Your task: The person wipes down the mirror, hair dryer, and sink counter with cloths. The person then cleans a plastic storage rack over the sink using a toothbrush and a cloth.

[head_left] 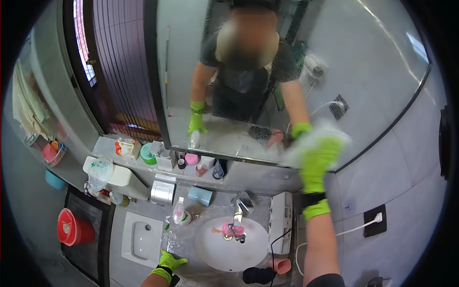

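Note:
A lime-green glove covers my right hand point(319, 162), which is raised to the lower right part of the mirror point(373, 81). Under its fingers is a white cloth point(308, 146), pressed against the glass and smeared by motion. Streaks and droplets mark the mirror's surface. My left hand point(171, 263), gloved in the same green, rests at the left edge of the grey counter point(184, 244) with fingers apart and nothing in it. Between the hands lies the white sink basin point(210, 246), with a chrome faucet point(238, 215) over a pink item point(229, 230).
Left of the basin stand a spray bottle point(180, 213) and a blue cup point(200, 196). A pink cup point(281, 266) and a black bundle point(258, 275) lie at the front right. A white cord point(354, 230) runs to the wall socket. Several toiletries line the ledge point(244, 174) below the mirror.

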`<state>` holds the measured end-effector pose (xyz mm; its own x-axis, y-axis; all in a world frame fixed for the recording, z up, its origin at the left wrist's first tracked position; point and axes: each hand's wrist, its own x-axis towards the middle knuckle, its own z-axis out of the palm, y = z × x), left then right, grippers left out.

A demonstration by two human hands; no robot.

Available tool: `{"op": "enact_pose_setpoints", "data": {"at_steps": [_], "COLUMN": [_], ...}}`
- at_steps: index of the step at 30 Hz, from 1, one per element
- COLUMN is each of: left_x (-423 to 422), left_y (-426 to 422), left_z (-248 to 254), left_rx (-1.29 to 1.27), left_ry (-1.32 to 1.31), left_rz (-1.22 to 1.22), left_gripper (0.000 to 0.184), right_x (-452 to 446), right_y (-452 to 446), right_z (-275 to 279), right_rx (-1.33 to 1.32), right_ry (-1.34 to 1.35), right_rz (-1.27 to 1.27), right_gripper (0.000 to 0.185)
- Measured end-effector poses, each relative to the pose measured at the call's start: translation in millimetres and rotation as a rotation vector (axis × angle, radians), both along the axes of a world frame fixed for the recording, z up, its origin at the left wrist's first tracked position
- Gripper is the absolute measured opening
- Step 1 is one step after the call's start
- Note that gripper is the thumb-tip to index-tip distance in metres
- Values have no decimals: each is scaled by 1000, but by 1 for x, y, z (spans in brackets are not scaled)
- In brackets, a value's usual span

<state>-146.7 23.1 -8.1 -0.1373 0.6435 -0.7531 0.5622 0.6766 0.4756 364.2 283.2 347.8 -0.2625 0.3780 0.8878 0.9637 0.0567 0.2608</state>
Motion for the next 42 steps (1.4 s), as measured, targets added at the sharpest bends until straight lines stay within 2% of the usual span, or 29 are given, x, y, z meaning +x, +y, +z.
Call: {"op": "enact_pose_setpoints", "data": {"at_steps": [2,4,6,8,11,12,13,14,17,18,19,20,22,23,24,26,27,28,30,33,35,36,37,39,40,41,42], "left_x": [-1,0,-2,-8,-7,-7,-9,-6,-15,-14,-13,-10,-3,-2,-1,0,-1,-2,0,1,6,8,8,7,7,7,7], "left_y": [-1,-3,-7,-8,-10,-9,-10,-7,-17,-16,-13,-10,-8,-8,-6,-6,-7,-8,-10,-2,-2,-3,-2,3,5,1,-2], "left_z": [1,-5,-26,-32,-24,-36,-43,-28,-69,-59,-49,-36,-24,-19,-18,-25,-28,-34,-35,-8,-11,-10,-6,8,16,7,-7], "left_rx": [-18,-3,-8,-1,-4,-13,-23,-22,-9,-24,-52,-82,-104,-101,-94,-75,-72,-61,-45,-59,-80,-102,-113,-136,-159,-128,-98], "left_ry": [35,28,11,0,-31,-50,-70,20,51,-37,-30,-25,-15,-4,11,44,64,39,8,55,73,108,85,47,43,51,62], "left_rz": [-1,38,51,61,76,92,109,52,13,56,56,59,76,86,99,75,57,85,88,52,76,58,74,96,84,72,62], "left_gripper": [147,144,143,142,140,139,139,142,149,155,156,158,161,162,163,165,166,165,164,162,162,164,165,166,166,165,165], "right_x": [92,120,71,-18,-165,-202,-228,-254,-267,-249,-226,-202,-150,-88,-87,-9,11,45,53,35,62,85,97,99,88,71,15], "right_y": [13,26,36,38,41,44,50,55,58,50,36,30,7,7,-14,-27,-29,-10,9,0,5,17,26,42,51,58,47], "right_z": [16,17,10,-3,-45,-56,-60,-65,-59,-59,-57,-66,-63,-108,-70,-124,-137,-155,-152,-122,-116,-109,-106,-123,-147,-167,-157], "right_rx": [188,310,273,103,-370,-349,-432,-518,-688,-462,-830,-727,-674,-558,-555,-271,-250,-195,-63,179,152,119,92,6,-47,-96,-215], "right_ry": [493,660,576,399,156,-169,-120,-67,45,28,-53,28,101,-112,149,187,375,457,646,969,1799,1598,1575,1749,1902,1943,1552], "right_rz": [50,34,10,59,468,366,506,643,737,815,527,571,243,72,-36,-170,-247,-328,-299,32,863,787,759,839,937,979,667], "right_gripper": [39,42,45,49,55,53,51,49,49,50,51,49,27,48,15,58,80,76,69,59,59,61,58,52,50,47,45]}}
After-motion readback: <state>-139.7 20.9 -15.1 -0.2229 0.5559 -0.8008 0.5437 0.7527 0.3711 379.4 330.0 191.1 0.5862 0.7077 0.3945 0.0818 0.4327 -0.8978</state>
